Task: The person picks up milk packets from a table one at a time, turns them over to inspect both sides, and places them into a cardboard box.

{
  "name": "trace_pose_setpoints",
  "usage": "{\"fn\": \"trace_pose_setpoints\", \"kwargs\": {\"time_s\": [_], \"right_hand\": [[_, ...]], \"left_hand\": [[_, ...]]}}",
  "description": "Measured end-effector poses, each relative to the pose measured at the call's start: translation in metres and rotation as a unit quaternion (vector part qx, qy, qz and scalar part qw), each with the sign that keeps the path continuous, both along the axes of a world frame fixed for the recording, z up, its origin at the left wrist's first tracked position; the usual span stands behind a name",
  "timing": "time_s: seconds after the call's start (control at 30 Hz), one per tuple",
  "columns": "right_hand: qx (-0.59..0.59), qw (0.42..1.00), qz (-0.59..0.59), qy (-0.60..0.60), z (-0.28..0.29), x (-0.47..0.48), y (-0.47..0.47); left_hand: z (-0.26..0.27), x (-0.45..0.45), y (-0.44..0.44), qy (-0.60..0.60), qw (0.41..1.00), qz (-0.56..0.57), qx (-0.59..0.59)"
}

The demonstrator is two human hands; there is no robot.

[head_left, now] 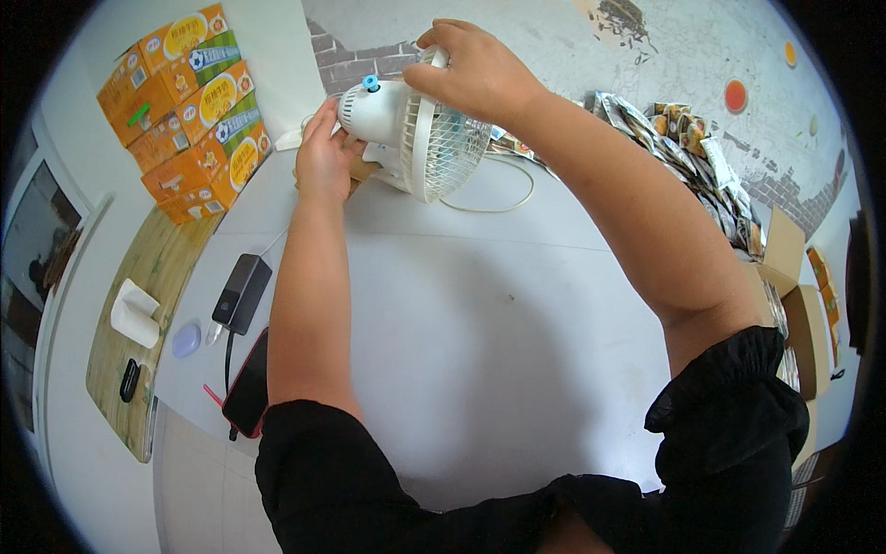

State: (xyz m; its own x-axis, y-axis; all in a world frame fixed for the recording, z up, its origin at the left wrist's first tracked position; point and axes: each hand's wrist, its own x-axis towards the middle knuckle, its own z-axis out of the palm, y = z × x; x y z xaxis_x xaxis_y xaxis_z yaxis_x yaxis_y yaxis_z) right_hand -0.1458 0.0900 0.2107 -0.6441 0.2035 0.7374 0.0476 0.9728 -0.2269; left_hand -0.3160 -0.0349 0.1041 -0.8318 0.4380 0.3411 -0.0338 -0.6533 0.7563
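A small white electric fan (450, 149) stands at the far side of the white table (498, 332), its wire grille facing right. A blue knob (372, 84) sits on top of its motor housing (377, 111). My left hand (327, 156) is at the rear of the housing, fingers against it, with part of a brown object (363, 168) beside the fingers. My right hand (477, 69) grips the upper rim of the grille, thumb on the rear side. The fan's base is partly hidden. A pale cord (512, 206) curves over the table right of the fan.
Orange drink cartons (201, 111) are stacked at the far left. A black power adapter (242, 294), a phone (248, 388) and a lilac oval object (186, 340) lie left of my left arm. Foil packets (664, 149) are piled at the back right, near an open cardboard box (806, 332).
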Motion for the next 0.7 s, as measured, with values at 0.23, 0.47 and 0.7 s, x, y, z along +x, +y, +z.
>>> {"fn": "trace_pose_setpoints", "kwargs": {"time_s": [0.23,0.47,0.7], "right_hand": [[0.013,1.0,0.004,0.028,-0.004,0.0,0.001],[0.033,0.999,0.023,0.029,0.004,0.009,-0.011],[0.041,0.996,0.082,0.002,0.013,0.004,-0.013]], "left_hand": [[0.001,-0.023,-0.004,0.003,0.995,-0.097,-0.023],[-0.002,-0.042,-0.011,0.074,0.99,-0.082,-0.086],[-0.011,-0.057,-0.008,0.181,0.968,0.098,-0.145]]}}
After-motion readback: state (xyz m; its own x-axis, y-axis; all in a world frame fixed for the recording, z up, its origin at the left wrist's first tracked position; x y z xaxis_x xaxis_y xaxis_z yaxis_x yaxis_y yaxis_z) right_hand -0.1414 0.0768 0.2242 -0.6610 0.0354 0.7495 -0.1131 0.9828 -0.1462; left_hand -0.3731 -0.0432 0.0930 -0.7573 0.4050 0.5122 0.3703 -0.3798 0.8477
